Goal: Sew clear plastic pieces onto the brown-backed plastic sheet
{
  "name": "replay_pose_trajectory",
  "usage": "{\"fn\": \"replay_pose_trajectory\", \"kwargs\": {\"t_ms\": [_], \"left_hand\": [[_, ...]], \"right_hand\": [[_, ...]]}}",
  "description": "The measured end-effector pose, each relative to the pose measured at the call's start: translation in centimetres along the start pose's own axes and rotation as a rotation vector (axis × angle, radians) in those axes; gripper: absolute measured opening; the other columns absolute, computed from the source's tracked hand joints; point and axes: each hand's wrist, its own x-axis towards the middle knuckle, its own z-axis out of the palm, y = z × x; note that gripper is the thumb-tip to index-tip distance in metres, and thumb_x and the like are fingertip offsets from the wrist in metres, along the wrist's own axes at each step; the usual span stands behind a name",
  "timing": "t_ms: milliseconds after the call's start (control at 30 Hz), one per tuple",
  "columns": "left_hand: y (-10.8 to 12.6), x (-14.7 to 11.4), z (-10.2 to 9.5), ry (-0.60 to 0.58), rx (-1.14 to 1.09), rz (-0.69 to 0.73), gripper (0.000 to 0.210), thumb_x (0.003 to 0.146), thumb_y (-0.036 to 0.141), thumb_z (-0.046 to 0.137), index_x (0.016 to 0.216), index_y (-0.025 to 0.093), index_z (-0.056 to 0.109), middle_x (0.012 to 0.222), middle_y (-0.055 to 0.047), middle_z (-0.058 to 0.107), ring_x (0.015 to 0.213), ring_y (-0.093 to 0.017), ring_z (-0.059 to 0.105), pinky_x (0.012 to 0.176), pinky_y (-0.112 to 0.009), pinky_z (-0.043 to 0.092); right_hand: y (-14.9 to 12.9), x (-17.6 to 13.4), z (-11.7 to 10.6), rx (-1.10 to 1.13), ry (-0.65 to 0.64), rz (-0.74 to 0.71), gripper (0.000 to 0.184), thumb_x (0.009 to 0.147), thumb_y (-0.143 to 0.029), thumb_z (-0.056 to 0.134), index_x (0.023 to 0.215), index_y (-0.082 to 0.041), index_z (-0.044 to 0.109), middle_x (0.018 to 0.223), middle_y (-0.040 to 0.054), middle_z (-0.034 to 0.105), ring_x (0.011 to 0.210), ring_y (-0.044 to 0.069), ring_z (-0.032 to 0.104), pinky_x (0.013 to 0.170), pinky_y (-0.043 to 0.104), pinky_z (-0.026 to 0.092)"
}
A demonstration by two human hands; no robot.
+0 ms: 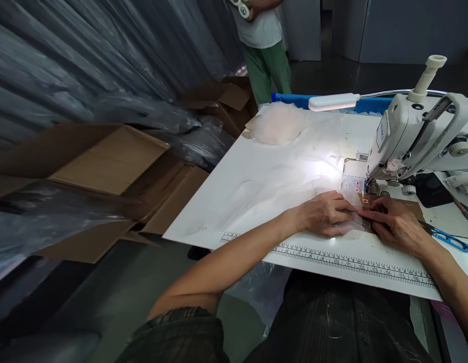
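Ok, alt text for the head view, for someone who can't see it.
Left hand on sheer material, fingertips close to the right hand, before a white sewing machine on a white table. Blue-handled snips lie beside the right hand; open cardboard boxes sit at left, and a person in green trousers stands beyond the table.

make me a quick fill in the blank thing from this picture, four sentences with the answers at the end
1. The left hand is on sheer fabric near the needle of a white ____ machine.
2. The thread snips beside the right hand have ____ handles.
3. The person standing beyond the table wears ____ trousers.
4. The ruler markings printed along the table's near edge are ____ in colour.

Missing words: sewing; blue; green; black.
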Motion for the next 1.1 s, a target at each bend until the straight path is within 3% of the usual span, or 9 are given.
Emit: {"fn": "replay_pose_trajectory", "kwargs": {"t_ms": [167,267,367,533,633,1100], "left_hand": [[-0.5,-0.1,-1.3,-0.011,-0.204,-0.04,0.033,0.084,0.052,0.064,0.09,0.022,0.075,0.112,-0.008,0.073,0.09,-0.019,0.068,0.082,-0.037,0.054],[-1.0,0.2,-1.8,0.177,-0.148,-0.206,0.037,0.093,0.045,0.054,0.072,0.021,0.072,0.094,-0.005,0.077,0.079,-0.015,0.068,0.079,-0.036,0.053],[-1.2,0.8,-1.4,0.266,0.041,-0.328,0.04,0.101,0.034,0.042,0.077,0.018,0.071,0.086,-0.004,0.076,0.074,-0.013,0.067,0.07,-0.032,0.049],[-0.9,1.4,0.0,-0.032,0.261,-0.21,0.031,0.101,0.033,0.044,0.101,0.014,0.068,0.106,-0.008,0.072,0.085,-0.018,0.063,0.072,-0.033,0.046],[-0.9,1.4,0.3,-0.138,0.33,-0.189,0.033,0.103,0.034,0.04,0.109,0.013,0.065,0.112,-0.01,0.069,0.087,-0.019,0.06,0.072,-0.033,0.043],[-0.8,1.9,0.1,-0.259,0.396,-0.198,0.041,0.104,0.039,0.035,0.122,0.011,0.059,0.132,-0.014,0.059,0.094,-0.023,0.055,0.076,-0.035,0.038]], "right_hand": [[0.1,-0.2,0.3,0.016,0.012,0.007,0.035,0.091,-0.019,0.051,0.116,-0.029,0.072,0.1,0.0093,0.063,0.088,0.02,0.061,0.075,0.033,0.055],[0.0,-0.3,0.6,0.021,0.036,0.003,0.037,0.09,-0.017,0.05,0.116,-0.029,0.072,0.1,0.0096,0.063,0.087,0.02,0.061,0.076,0.035,0.056],[-0.2,-0.2,0.7,0.028,0.05,-0.004,0.035,0.091,-0.017,0.048,0.113,-0.027,0.074,0.1,0.0107,0.063,0.086,0.021,0.061,0.076,0.038,0.056],[-0.3,-0.2,0.7,0.042,0.048,0.017,0.037,0.09,-0.016,0.048,0.114,-0.028,0.073,0.098,0.01,0.064,0.088,0.022,0.061,0.078,0.038,0.055],[-0.2,-0.2,0.6,0.032,0.038,0.006,0.037,0.088,-0.015,0.049,0.114,-0.027,0.072,0.099,0.0101,0.064,0.089,0.022,0.061,0.077,0.038,0.054],[-0.5,-0.1,0.4,-0.031,0.04,-0.005,0.035,0.095,-0.019,0.042,0.114,-0.024,0.071,0.096,0.0114,0.064,0.084,0.022,0.061,0.074,0.037,0.055]]}}
